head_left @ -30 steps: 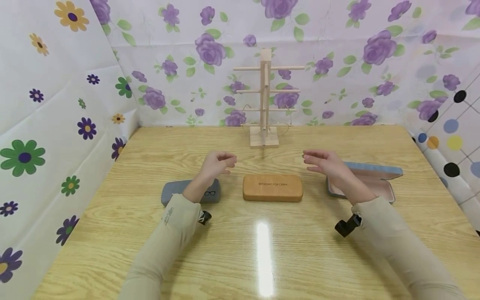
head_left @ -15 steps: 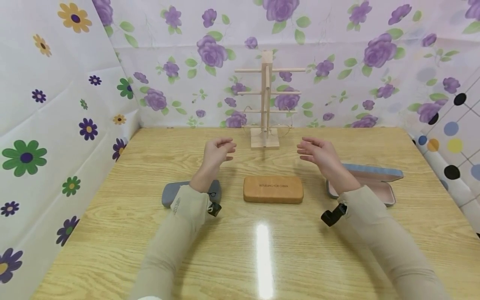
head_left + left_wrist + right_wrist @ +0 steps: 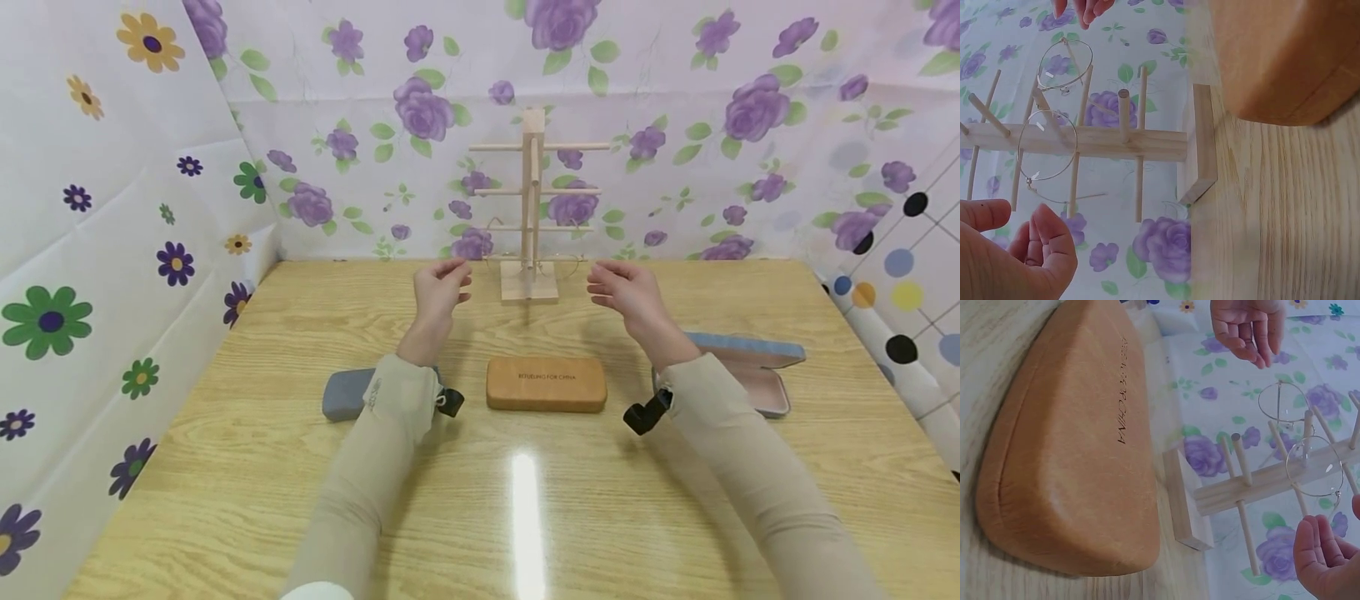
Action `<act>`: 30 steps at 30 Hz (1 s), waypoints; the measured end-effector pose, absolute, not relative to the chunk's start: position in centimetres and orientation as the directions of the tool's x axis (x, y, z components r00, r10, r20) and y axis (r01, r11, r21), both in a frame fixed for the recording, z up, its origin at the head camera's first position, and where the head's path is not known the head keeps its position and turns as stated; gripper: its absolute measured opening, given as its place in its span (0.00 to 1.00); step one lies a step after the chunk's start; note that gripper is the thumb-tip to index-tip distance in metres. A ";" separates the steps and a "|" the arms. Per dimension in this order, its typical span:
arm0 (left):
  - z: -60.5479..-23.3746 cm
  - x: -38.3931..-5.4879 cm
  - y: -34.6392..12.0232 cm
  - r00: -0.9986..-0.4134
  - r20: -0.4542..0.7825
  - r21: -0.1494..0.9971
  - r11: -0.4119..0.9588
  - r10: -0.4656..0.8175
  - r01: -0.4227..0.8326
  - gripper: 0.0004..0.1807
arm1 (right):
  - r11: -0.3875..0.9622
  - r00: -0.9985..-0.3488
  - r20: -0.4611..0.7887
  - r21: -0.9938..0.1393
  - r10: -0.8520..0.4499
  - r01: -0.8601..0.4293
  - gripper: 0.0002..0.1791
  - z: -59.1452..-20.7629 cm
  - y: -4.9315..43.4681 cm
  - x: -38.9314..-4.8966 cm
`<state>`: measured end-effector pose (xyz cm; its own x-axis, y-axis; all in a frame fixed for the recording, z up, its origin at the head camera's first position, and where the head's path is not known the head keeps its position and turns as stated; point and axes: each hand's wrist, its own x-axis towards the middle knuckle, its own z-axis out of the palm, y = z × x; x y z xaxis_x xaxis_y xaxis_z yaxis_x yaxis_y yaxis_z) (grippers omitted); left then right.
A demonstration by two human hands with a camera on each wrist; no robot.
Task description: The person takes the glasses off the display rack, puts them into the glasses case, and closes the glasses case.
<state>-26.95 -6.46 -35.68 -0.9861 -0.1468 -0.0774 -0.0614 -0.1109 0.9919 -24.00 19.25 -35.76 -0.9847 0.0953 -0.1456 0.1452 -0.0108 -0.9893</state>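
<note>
Thin wire-rimmed glasses hang on a peg of the wooden display stand at the back of the table. Both hands hover at either side of them. In the head view my left hand is at the left of the glasses, its fingers loosely bent and holding nothing. On the right, my right hand is likewise loosely curved and bare. Small gaps show between the fingertips and the frame in the right wrist view, where the glasses lie between the two hands.
A closed tan glasses case lies mid-table in front of the stand. A closed blue-grey case sits under the left forearm. An open blue case with a pink lining lies on the right, partly hidden by the right arm. Flowered cloth hangs behind.
Both hands have moved forward, away from the body, and slightly toward each other, from above the cases up to either side of the glasses. The cases and the stand stay put.
</note>
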 end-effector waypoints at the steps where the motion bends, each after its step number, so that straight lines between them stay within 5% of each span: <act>1: -35.7 -27.1 -6.4 -0.985 -0.082 0.991 -0.115 -0.149 -0.065 0.12 | -0.014 -0.984 -0.147 -0.989 0.102 0.146 0.27 -35.8 19.2 -24.1; 30: -35.5 -28.7 -4.3 -0.989 -0.065 0.995 -0.090 -0.133 -0.053 0.12 | -0.082 -0.974 -0.127 -0.990 0.188 0.113 0.20 -34.7 17.5 -26.1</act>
